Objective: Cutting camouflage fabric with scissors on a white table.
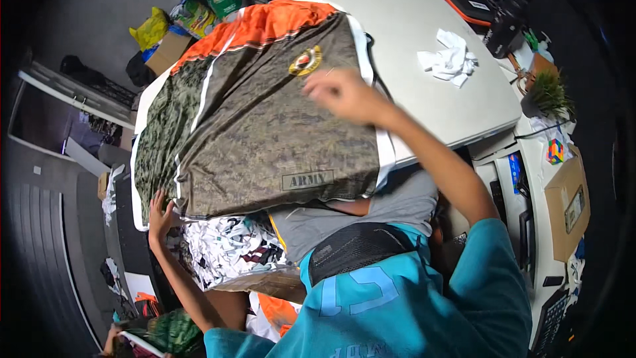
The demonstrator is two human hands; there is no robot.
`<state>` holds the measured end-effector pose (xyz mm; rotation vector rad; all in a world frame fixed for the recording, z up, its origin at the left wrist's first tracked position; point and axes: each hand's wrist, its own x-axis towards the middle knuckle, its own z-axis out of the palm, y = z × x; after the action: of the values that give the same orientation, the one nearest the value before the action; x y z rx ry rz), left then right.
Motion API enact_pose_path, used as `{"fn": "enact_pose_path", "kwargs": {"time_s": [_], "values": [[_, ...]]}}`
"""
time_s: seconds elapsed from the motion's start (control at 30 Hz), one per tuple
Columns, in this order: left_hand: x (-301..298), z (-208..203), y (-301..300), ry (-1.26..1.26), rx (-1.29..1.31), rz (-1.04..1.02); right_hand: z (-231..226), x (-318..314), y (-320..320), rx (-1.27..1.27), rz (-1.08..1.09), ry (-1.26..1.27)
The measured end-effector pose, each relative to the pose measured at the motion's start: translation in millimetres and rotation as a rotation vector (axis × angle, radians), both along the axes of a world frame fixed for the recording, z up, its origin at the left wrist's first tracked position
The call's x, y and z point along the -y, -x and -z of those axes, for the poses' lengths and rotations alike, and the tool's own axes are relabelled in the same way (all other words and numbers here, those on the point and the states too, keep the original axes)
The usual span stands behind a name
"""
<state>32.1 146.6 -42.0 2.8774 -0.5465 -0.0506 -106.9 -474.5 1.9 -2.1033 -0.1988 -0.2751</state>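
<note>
A large camouflage fabric panel point(265, 139) with an orange band along its far end lies spread on the white table point(457, 113). White strips run along its edges, and it carries a round yellow emblem and a boxed print. My left hand point(159, 217) rests at the panel's near left corner, fingers spread and stretched out. Over the panel, just right of the emblem, hovers my right hand point(348, 96). Its fingers are curled together and slightly blurred; a thin pale line shows by the fingertips, too fine to name.
Crumpled white cloth point(449, 58) lies on the table's right part. Below the near edge stands a box of fabric scraps point(232, 248). Bags and a cardboard box point(169, 53) sit beyond the left edge. At right are a potted plant point(550, 96) and a carton point(568, 205).
</note>
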Motion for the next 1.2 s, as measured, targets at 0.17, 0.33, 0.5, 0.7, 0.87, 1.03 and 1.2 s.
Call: {"fn": "enact_pose_path", "kwargs": {"time_s": [0.17, 0.33, 0.5, 0.7, 0.87, 1.03, 1.2], "values": [[134, -36, 44, 0.256, -0.073, 0.121, 26, 90, -32, 0.031, 0.577, 0.158], [255, -38, 67, 0.327, -0.094, 0.438, 52, 113, -65, 0.063, 0.564, 0.394], [355, 9, 138, 0.019, 0.171, 0.438, 50, 129, -77, -0.037, 0.633, 0.681], [387, -7, 201, 0.141, 0.137, 0.597, 47, 189, -65, -0.063, 0.737, 0.760], [387, -18, 197, 0.173, 0.037, 0.715, 44, 251, -50, -0.194, 0.726, 0.697], [371, -39, 137, 0.225, -0.166, 0.798, 38, 302, -85, -0.359, 0.619, 0.547], [369, -56, 92, 0.286, -0.218, 0.819, 26, 384, -89, -0.424, 0.496, 0.336]]}}
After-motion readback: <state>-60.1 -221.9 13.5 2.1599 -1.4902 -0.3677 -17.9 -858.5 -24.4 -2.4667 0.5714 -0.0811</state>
